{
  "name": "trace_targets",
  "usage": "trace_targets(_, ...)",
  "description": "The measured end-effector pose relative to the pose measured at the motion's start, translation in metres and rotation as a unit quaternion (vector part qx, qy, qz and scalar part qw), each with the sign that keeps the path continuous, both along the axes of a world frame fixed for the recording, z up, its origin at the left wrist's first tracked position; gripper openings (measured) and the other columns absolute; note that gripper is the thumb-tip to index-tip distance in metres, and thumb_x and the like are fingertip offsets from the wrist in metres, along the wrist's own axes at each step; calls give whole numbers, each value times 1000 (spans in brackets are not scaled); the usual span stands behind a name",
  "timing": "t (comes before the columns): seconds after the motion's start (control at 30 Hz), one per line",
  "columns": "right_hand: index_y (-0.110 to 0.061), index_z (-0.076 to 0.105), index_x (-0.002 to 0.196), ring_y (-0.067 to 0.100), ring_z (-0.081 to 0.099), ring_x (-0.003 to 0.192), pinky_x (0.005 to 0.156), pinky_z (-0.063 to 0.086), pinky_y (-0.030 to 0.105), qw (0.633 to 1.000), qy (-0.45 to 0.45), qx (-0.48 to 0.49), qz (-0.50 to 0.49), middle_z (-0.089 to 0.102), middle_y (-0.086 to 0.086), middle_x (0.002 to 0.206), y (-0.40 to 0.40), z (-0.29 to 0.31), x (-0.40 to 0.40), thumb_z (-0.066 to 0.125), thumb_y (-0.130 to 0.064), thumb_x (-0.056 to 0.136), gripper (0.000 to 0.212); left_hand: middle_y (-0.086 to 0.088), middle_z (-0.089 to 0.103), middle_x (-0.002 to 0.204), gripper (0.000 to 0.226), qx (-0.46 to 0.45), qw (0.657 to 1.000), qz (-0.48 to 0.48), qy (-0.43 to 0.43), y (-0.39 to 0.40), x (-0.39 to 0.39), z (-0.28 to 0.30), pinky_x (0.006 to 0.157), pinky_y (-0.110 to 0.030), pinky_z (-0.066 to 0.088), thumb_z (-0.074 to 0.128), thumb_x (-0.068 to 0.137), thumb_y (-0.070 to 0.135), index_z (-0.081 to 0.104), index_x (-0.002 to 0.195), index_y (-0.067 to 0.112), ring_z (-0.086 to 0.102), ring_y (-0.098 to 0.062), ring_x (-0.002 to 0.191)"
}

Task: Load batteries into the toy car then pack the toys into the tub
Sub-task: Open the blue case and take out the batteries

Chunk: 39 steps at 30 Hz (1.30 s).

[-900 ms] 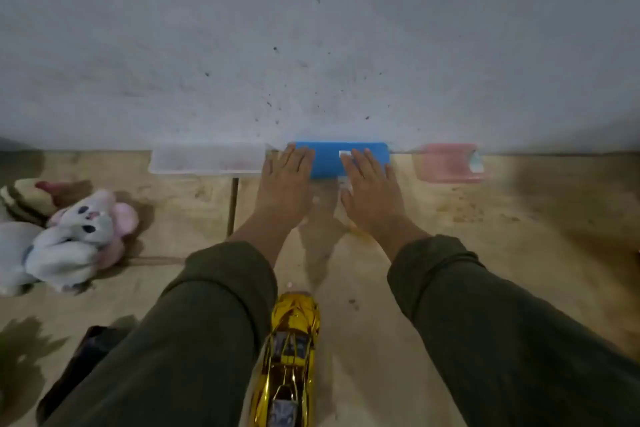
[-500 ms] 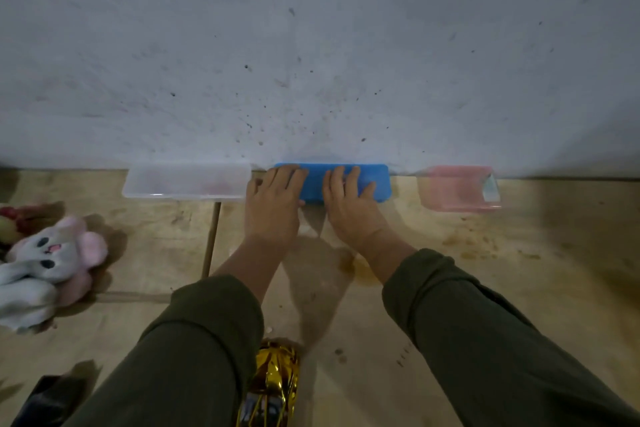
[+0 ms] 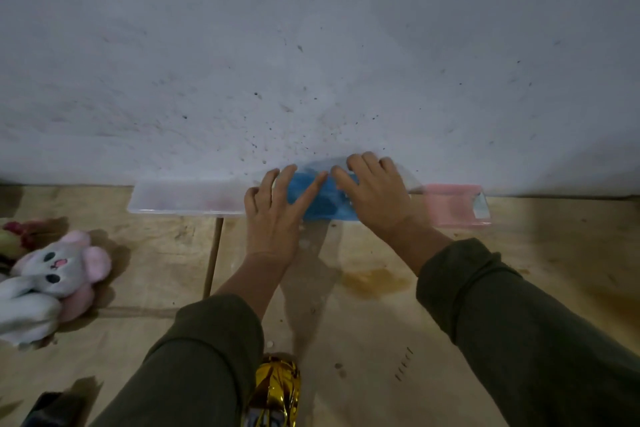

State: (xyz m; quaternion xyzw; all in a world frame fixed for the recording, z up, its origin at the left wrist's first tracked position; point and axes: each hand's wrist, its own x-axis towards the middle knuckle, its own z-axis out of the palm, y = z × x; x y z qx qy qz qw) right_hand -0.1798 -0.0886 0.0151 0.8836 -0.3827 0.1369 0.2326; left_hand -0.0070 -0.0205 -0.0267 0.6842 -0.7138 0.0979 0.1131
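Note:
A blue box (image 3: pixel 322 206) stands against the wall at the far edge of the wooden floor. My left hand (image 3: pixel 273 218) grips its left end, fingers spread over the front. My right hand (image 3: pixel 375 198) curls over its top right edge, where a blurred clear part looks raised. The gold toy car (image 3: pixel 275 392) lies near me between my sleeves, its rear cut off by the frame. A white and pink plush bunny (image 3: pixel 52 274) lies at the left. No batteries show.
A clear flat box (image 3: pixel 187 198) lies left of the blue one and a pink box (image 3: pixel 453 206) right of it, both against the wall. A second plush (image 3: pixel 15 236) and a dark object (image 3: pixel 52 407) sit at the left edge. A floor seam runs below the clear box.
My right hand has moved up and to the right onto the blue box's far edge. My left hand has spread over its left end. The box now looks blurred and partly lifted.

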Motion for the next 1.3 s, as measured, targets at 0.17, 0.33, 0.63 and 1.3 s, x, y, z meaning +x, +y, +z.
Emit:
trace_targets(0.17,-13,48,92,24,55,74,62,43,32,996,-55,2,-65,59,8,84,2,1,6,65,-13,76,24,-11,18,141,107,26,999,13,-29,-6,5,1,97,-51,40,83,63,28,15,145,30,21,-32,128)
trace_targets(0.33,-12,56,98,24,58,81,69,50,36,992,9,115,-44,62,8,93,23,-36,-7,35,-37,90,33,-10,22,140,111,-3,999,3,-38,-10,10,0,96,-51,41,87,59,34,17,145,31,27,-32,126)
trace_targets(0.63,-16,52,95,24,61,70,60,52,33,991,85,102,-17,65,6,81,4,-66,-7,31,-50,87,41,-9,23,138,112,2,999,3,-53,-11,9,-2,99,-52,38,87,57,44,18,145,32,28,-30,124)
trace_targets(1.3,-16,57,84,20,61,51,43,51,30,982,-27,112,150,65,4,72,46,-69,14,46,-36,93,25,-9,-2,142,100,86,995,-24,-40,-11,11,9,114,-57,-2,64,83,47,-16,142,35,-4,-29,136)
